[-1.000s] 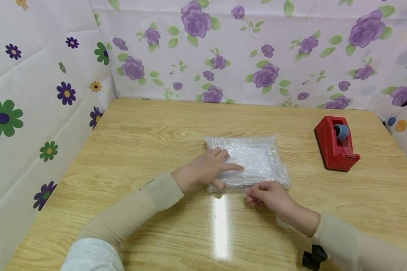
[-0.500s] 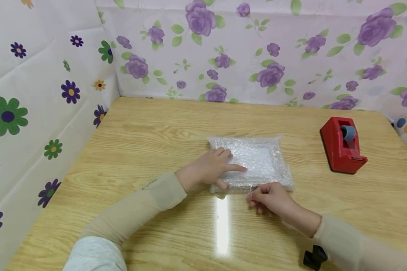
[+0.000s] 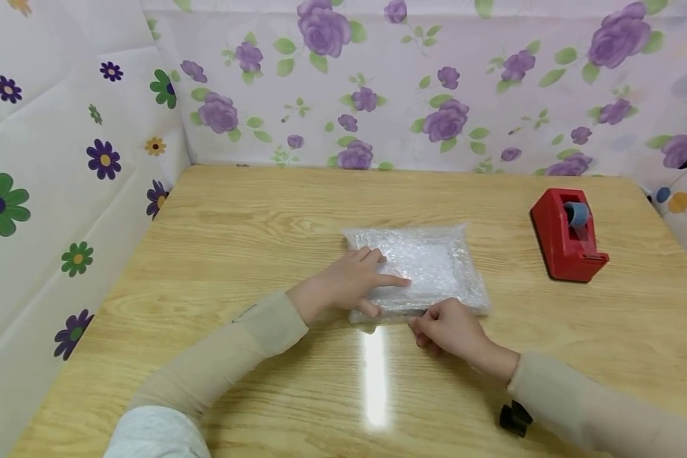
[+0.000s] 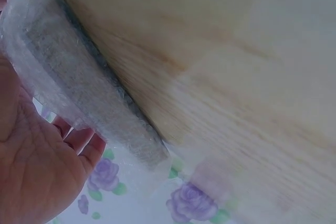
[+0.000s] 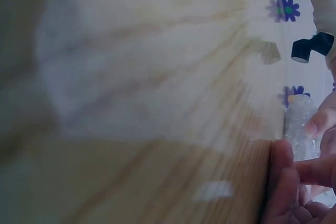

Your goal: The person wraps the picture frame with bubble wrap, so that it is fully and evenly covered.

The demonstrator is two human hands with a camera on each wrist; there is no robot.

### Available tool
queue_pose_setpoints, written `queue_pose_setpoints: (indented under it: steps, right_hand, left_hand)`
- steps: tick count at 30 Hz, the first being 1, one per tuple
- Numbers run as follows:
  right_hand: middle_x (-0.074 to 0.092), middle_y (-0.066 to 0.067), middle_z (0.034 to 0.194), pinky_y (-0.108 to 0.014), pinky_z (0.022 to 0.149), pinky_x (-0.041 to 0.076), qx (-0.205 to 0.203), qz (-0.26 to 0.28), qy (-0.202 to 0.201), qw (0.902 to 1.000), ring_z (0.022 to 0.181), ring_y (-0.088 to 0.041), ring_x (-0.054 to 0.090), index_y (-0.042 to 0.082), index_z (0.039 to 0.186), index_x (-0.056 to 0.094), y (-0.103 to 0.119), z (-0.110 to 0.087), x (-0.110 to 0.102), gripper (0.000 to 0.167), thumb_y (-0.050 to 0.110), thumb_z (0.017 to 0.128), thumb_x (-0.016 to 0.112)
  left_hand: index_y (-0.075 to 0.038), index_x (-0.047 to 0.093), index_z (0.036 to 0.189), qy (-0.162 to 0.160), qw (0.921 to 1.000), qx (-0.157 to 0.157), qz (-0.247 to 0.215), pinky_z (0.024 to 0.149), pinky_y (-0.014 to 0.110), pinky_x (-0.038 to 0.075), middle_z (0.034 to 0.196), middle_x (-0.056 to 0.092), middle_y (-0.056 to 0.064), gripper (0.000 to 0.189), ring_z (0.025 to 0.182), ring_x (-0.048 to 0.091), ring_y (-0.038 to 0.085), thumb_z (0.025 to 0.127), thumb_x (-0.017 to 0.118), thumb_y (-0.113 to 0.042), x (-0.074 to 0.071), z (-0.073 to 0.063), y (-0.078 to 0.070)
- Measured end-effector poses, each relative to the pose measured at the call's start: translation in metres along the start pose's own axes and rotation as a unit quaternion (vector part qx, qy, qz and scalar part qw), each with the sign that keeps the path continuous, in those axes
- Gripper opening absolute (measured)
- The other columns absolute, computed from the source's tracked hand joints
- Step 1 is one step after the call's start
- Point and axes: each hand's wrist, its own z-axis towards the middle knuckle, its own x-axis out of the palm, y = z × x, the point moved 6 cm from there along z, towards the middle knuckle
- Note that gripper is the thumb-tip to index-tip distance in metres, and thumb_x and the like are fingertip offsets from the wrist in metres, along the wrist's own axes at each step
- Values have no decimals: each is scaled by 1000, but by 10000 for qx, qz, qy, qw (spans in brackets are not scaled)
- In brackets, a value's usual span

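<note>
A flat rectangular package in clear bubble wrap (image 3: 429, 267) lies on the wooden table. My left hand (image 3: 357, 280) rests spread on its left part, index finger stretched across the top and thumb near the front edge. In the left wrist view the palm (image 4: 42, 166) shows beside the wrapped package (image 4: 89, 77). At the package's near edge, my right hand (image 3: 452, 327) has thumb and index finger together, pinching what looks like a small piece of clear tape. The tape itself is mostly hidden by the fingers. Close by in the right wrist view are the fingertips (image 5: 283, 156) and the package's end (image 5: 300, 119).
A red tape dispenser (image 3: 569, 235) with a blue-cored roll stands at the right of the table (image 3: 252, 229). Flowered sheets (image 3: 378, 83) hang behind and on the left. A black wrist mount (image 3: 515, 418) sits under the right forearm.
My right hand has shifted slightly left and in against the package's near edge; the clear strip glimpsed at its fingertips half a second ago is now covered. The left hand stays on the package.
</note>
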Motion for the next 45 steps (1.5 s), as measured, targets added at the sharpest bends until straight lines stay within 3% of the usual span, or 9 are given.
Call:
queue_pose_setpoints:
  steps: [5,10,13,16,19,23,29,36,45]
  right_hand:
    - [62,-1,52,-27,44,52,-9,-399,81,9992,45,-11,57,4,59,65,2,3,0,35,23,89,64]
    - [54,6,46,-24,40,39,-459,-1738,128,9836,43,-8,48,12,52,59,4,2,-7,40,27,89,64]
    - [47,8,47,-22,41,32,-990,-2432,-84,9649,44,-7,40,15,54,56,12,-3,-15,37,26,87,66]
    - [49,8,54,-22,45,35,-1702,-2779,-480,9442,50,-6,42,15,62,60,27,-9,-23,25,20,85,68]
    - [59,4,68,-26,53,44,-2544,-3113,-972,9105,62,-11,50,11,77,67,38,-14,-27,10,17,81,73]
    - [65,-9,97,-39,77,53,-3258,-3367,-1302,8738,90,-25,59,3,99,67,41,-13,-25,33,21,75,81]
    - [64,-14,108,-45,87,52,-3436,-3505,-1265,8620,101,-30,61,-1,107,65,37,-7,-16,54,31,69,85]
    - [65,-12,103,-41,80,54,-3567,-3859,-1354,8399,94,-27,62,-1,100,66,41,-5,-11,51,31,66,86]
    - [64,-13,101,-41,78,54,-3672,-4083,-1475,8226,93,-27,61,-1,99,64,41,-5,-7,49,31,69,85]
  left_hand:
    - [-39,42,142,38,10000,-23,-55,103,37,38,136,44,15,66,120,42,26,82,66,-52,2,-2,2]
    - [-39,41,142,46,10000,-1,-83,103,37,38,136,44,15,66,119,42,25,82,65,-53,4,0,1]
    - [-39,40,143,126,9997,-35,-226,104,37,37,137,42,14,72,121,40,24,79,65,-59,4,1,0]
    - [-39,38,144,202,9995,-101,-210,105,37,36,137,41,14,80,122,39,24,74,64,-67,4,2,0]
    - [-40,38,144,176,9997,-153,-82,102,37,37,137,41,14,84,120,39,25,70,64,-71,3,1,1]
    - [-41,37,144,167,9997,-170,-42,100,37,39,138,40,15,87,120,39,25,68,64,-74,2,0,1]
    - [-41,36,144,154,9995,-178,-193,97,36,41,137,40,13,91,117,40,23,66,66,-74,3,-1,0]
    - [-36,38,145,0,9997,-45,-226,103,37,41,138,42,13,85,122,42,24,71,70,-64,2,-2,-1]
    - [-31,45,142,-289,9992,255,-54,94,34,44,127,51,12,76,108,47,22,74,69,-56,-5,-3,-2]
